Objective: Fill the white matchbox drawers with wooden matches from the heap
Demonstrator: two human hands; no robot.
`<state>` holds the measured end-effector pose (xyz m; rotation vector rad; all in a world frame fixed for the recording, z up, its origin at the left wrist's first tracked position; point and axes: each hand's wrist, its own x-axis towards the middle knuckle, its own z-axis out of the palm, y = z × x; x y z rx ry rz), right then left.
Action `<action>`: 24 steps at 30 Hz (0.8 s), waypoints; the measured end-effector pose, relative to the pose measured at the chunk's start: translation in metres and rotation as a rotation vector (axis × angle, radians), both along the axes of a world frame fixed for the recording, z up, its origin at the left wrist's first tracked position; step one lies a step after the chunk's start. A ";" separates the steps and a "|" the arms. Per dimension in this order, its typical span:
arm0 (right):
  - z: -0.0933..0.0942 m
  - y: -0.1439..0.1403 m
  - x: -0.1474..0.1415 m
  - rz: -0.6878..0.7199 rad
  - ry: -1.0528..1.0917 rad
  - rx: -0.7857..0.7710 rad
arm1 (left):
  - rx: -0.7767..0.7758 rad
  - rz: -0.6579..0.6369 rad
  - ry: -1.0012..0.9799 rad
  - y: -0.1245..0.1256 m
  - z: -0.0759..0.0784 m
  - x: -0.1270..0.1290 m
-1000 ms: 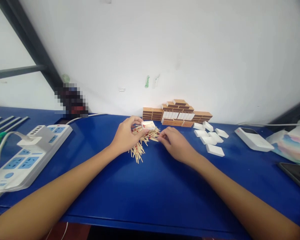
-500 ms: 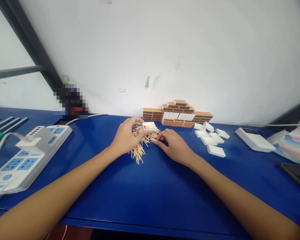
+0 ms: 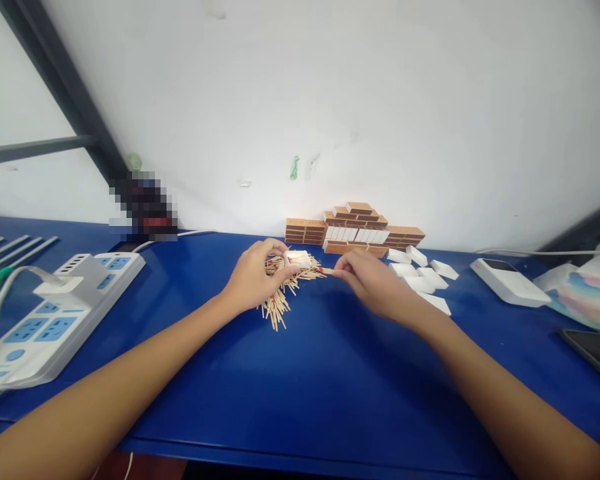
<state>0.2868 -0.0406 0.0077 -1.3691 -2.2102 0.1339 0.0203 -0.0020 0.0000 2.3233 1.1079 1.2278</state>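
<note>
A small white tray of a matchbox was held in the left hand, pinched between thumb and fingertips just above the heap of matches on the blue table. The right hand was closed in a pinch on a single match, its tip pointed toward the tray and lying just beside it. The other fingers of that hand were curled loosely; nothing else was held.

Judged from this, a match was being laid into the tray. For the step to be done well, the tray would best be kept level and steady with its open side up, and the match brought in lengthwise, parallel to the long walls, so that it would lie flat and not bridge the rim. The heads would best be kept to one end. The grip on the tray should be light, since thin card is likely to buckle.

Behind the heap, brown boxes were stacked against the wall. To the right of the hands, more white trays lay scattered. A power strip was seen well apart on the left.
</note>
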 end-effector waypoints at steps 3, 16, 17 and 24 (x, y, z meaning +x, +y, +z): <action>0.013 -0.004 -0.002 -0.018 0.091 0.102 | -0.016 -0.042 0.008 -0.006 -0.002 0.004; 0.010 -0.020 -0.023 0.111 0.091 0.072 | 0.002 -0.180 0.043 -0.025 0.002 0.014; 0.009 -0.020 -0.024 0.111 0.097 0.065 | 0.008 -0.184 0.044 -0.025 0.002 0.014; 0.007 -0.019 -0.024 0.118 0.139 0.048 | -0.001 -0.192 0.044 -0.024 0.000 0.014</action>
